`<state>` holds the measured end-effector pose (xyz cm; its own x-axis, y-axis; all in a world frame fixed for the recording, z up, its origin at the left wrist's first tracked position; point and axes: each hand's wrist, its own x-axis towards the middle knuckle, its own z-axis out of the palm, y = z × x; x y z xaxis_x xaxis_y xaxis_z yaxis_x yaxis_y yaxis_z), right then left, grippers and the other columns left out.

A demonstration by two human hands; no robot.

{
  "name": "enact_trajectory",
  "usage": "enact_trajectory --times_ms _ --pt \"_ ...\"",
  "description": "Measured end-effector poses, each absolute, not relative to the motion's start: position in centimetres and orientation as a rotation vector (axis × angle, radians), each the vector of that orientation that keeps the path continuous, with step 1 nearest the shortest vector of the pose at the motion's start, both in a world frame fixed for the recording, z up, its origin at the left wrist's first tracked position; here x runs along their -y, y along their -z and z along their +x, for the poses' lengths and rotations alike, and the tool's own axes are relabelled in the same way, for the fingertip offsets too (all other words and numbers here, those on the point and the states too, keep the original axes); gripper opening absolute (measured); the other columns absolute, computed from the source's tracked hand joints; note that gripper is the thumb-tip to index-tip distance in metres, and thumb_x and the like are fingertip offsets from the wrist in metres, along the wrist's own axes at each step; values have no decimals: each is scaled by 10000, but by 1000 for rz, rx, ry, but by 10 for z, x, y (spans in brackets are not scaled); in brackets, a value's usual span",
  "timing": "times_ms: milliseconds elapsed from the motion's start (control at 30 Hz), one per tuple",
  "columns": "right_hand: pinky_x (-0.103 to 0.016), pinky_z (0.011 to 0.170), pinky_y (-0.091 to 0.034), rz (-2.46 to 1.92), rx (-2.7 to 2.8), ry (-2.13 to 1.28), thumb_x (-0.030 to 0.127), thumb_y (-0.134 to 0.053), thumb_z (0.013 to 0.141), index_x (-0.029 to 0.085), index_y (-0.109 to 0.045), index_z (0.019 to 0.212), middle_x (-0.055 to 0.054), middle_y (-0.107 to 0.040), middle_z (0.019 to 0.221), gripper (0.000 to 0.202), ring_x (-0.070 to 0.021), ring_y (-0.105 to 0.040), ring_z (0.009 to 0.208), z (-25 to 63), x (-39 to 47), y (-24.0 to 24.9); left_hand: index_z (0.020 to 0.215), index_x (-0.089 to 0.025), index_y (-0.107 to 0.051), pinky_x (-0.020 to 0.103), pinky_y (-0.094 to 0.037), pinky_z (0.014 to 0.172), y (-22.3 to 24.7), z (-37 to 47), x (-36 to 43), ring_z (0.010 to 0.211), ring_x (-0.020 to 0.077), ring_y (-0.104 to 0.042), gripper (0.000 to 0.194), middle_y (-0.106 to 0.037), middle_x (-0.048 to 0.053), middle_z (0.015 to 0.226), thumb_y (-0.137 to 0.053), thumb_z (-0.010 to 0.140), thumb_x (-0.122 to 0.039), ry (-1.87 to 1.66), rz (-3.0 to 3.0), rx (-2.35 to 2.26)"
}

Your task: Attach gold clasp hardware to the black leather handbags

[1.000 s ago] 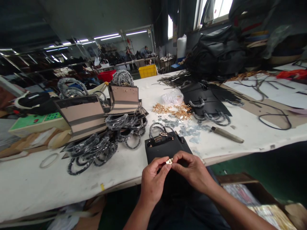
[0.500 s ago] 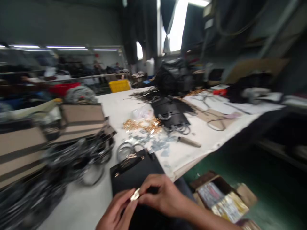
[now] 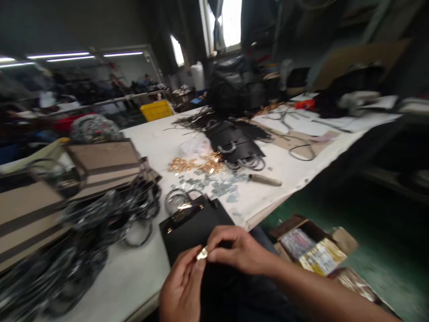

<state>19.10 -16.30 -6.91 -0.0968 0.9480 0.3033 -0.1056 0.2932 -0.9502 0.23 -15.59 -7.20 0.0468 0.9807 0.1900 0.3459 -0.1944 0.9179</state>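
Observation:
Between the fingertips of my left hand and my right hand is a small shiny gold metal fitting. Both hands pinch it, the left from below and the right from its right side. Its exact shape is too small and blurred to make out. Beneath and beyond my hands lies a black bag panel with gold hardware along its far part. Round grey ring-like handles stick out past its far edge.
On the white table lie gold fittings, grey metal plates, a wooden-handled tool and black panels with handles. Brown-lined bags crowd the left side. Below right, an open carton holds packets.
My view has tilted down and shifted, so the table sits higher in the picture. Both hands appear farther right and still pinch the gold fitting.

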Motion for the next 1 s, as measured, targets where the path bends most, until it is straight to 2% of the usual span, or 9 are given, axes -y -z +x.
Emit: enact_trajectory --times_ms 67,167,400,533,733,900,1000 --pt "-260 775 -545 -936 1249 -1245 430 -761 911 177 -740 934 -25 -721 841 255 -151 -668 792 196 165 67 1077 -267 -763 322 -635 831 77 -3 163 933 231 -755 235 -772 49 1076 -698 910 -419 -1107 1614 -1207" --pt "-271 793 -532 -977 1393 -1251 411 -719 951 184 -759 944 -30 -729 869 230 -156 -675 818 200 164 64 1150 -280 -723 291 -599 887 78 -4 169 977 182 -726 192 -732 38 1108 -652 975 -311 -1125 1687 -1124" --pt "-278 795 -499 -912 1776 -764 240 -635 1013 215 -719 1037 -42 -729 916 90 -156 -671 846 202 168 67 1189 -298 -703 250 -558 869 66 -3 173 953 144 -698 253 -725 7 1065 -649 972 -179 -1146 1916 -1096" --pt "-284 782 -476 -955 1787 -664 191 -568 1035 212 -673 999 -37 -704 897 113 -150 -642 816 196 172 69 1169 -275 -696 260 -553 854 63 0 173 941 154 -696 251 -731 14 1044 -644 963 -141 -1182 1998 -1088" --pt "-265 732 -476 -1060 1572 -847 289 -559 1047 208 -671 887 -18 -661 820 212 -144 -617 757 184 176 69 1167 -282 -711 286 -561 867 65 1 174 957 177 -696 248 -732 28 1051 -639 965 -157 -1202 1950 -1082" --pt "-308 880 -529 -1019 1308 -1165 415 -658 988 243 -747 1127 -63 -715 1076 239 -212 -669 988 181 173 71 1133 -270 -755 319 -577 907 73 2 170 1034 222 -697 190 -700 65 1130 -670 965 -289 -1197 1515 -1107" --pt "-329 921 -529 -953 1238 -1284 426 -741 925 250 -767 1121 -60 -723 1114 265 -230 -669 1029 175 169 75 1155 -268 -757 332 -572 929 78 4 167 1078 237 -685 218 -672 76 1150 -673 963 -331 -1202 1402 -1089"
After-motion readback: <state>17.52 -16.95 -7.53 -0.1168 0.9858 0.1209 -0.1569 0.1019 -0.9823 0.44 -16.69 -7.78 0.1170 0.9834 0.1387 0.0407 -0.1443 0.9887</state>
